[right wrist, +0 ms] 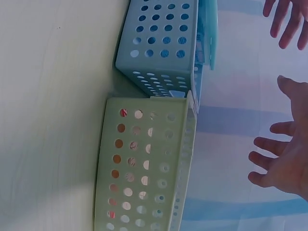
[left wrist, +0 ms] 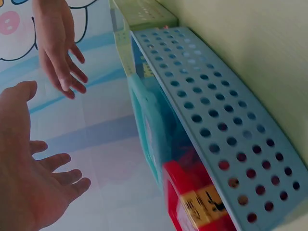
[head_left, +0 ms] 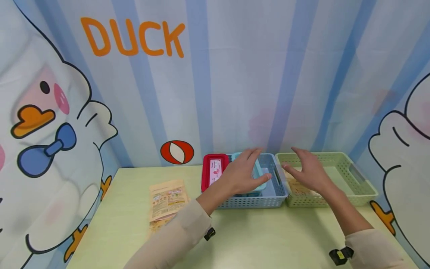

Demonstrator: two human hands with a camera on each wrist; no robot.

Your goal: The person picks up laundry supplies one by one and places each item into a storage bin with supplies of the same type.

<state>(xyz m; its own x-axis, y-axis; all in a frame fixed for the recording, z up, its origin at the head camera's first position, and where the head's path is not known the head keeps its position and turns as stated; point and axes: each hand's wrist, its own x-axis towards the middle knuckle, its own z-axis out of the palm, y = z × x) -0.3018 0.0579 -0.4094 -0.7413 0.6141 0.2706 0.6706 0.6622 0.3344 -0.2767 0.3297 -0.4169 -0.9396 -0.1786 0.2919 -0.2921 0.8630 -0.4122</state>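
My left hand [head_left: 240, 174] hovers over the blue perforated basket [head_left: 250, 203], its fingers extended and nothing in its grasp. Inside that basket are a box with a red lid [head_left: 206, 175] at the left and one with a turquoise lid [head_left: 259, 172] beside it, partly hidden by the hand. Over the left part of the green basket [head_left: 342, 201] is my right hand [head_left: 311, 172], also with spread fingers and holding nothing. A tan packet [head_left: 295, 186] lies low in the green basket, partly covered by the right hand. In the left wrist view, both hands are apart from the baskets.
The two baskets stand side by side at the back of the pale yellow table [head_left: 255, 239]. Left of them lies a kraft-coloured food pouch [head_left: 169, 200], with more packaging at its lower edge. A striped duck-print curtain [head_left: 235, 74] hangs right behind the table.
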